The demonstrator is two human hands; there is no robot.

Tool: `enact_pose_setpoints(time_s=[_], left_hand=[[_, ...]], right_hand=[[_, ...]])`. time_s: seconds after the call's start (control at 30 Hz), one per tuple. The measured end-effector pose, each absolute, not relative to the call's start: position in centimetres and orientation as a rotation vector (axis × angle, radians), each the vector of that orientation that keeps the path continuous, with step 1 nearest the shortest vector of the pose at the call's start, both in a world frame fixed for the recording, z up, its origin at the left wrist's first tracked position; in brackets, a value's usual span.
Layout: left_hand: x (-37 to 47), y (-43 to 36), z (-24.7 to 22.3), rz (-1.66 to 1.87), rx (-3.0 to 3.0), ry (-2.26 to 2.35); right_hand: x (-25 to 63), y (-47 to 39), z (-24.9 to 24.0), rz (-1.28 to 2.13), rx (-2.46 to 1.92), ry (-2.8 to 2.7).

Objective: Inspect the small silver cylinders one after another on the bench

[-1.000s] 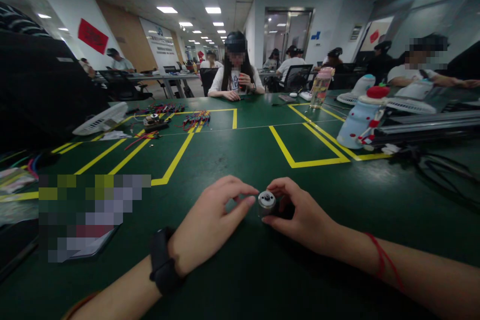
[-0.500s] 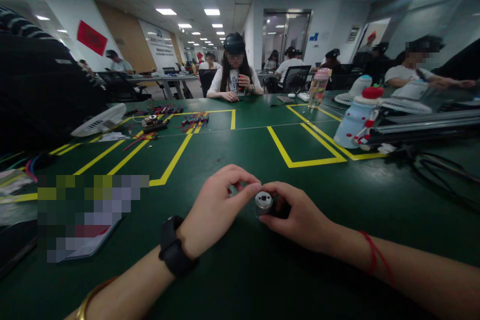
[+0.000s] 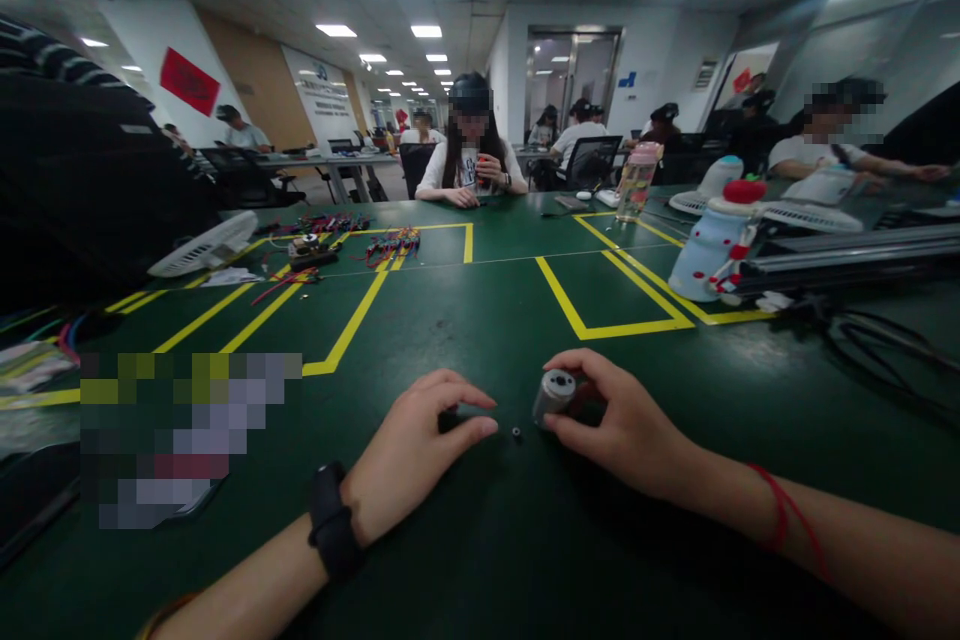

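A small silver cylindrical motor with dark holes in its end face is gripped between the thumb and fingers of my right hand, tilted slightly. To its left, a tiny dark metal ring-like part lies on the green tabletop. My left hand is just left of that little part, thumb and fingers apart, with nothing between them. Its wrist wears a black band, while a red string circles my right wrist.
Bundles of coloured wires lie at the far left, near a small fan. A blue bottle, metal rails and black cables occupy the right. Across the table sits a person. Yellow tape marks the surface.
My hands have moved apart. The motor has shifted right in my right hand, my left hand has drawn back left and opened, and the tiny part now shows on the table.
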State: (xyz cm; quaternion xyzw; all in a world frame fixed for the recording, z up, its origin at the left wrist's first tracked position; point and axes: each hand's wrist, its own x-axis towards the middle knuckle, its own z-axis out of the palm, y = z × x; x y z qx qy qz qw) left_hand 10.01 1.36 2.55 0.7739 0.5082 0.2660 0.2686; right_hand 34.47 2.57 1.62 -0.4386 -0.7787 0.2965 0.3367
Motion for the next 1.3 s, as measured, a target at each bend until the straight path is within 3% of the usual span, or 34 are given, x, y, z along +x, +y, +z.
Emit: enact_pose_setpoints(time_s=[0.2, 0.37, 0.53, 0.6, 0.73, 0.83, 1.0, 1.2, 1.3], left_hand=[[1.8, 0.8, 1.6, 0.908, 1.560, 1.556], [0.0, 1.1, -0.1, 1.163, 1.276, 1.443], [1.0, 1.2, 0.0, 1.149, 1.300, 1.520], [1.0, 1.2, 0.0, 1.110, 1.322, 1.559], [0.6, 1.1, -0.1, 1.026, 1.378, 1.638], [0.4, 1.1, -0.1, 0.993, 1.409, 1.682], [0.4, 1.2, -0.2, 0.974, 1.411, 1.680], [0.7, 1.0, 0.0, 0.961, 1.425, 1.673], [0.9, 0.9, 0.3, 0.952, 1.429, 1.684]], right_hand=[[45.8, 3.8, 3.0, 0.317, -1.703, -1.776], [55.3, 4.1, 2.0, 0.065, -2.136, -1.646], [52.7, 3.4, 2.4, -0.628, -1.978, -1.819], [47.9, 3.1, 2.7, -0.485, -1.686, -2.107], [37.0, 3.2, 2.1, 0.334, -1.189, -2.475], [32.6, 3.6, 1.4, 0.487, -1.046, -2.530], [36.6, 3.8, 2.8, 0.406, -1.162, -2.376], [50.6, 3.8, 5.9, -0.262, -1.895, -1.788], [56.6, 4.5, 5.6, -0.211, -2.303, -1.568]])
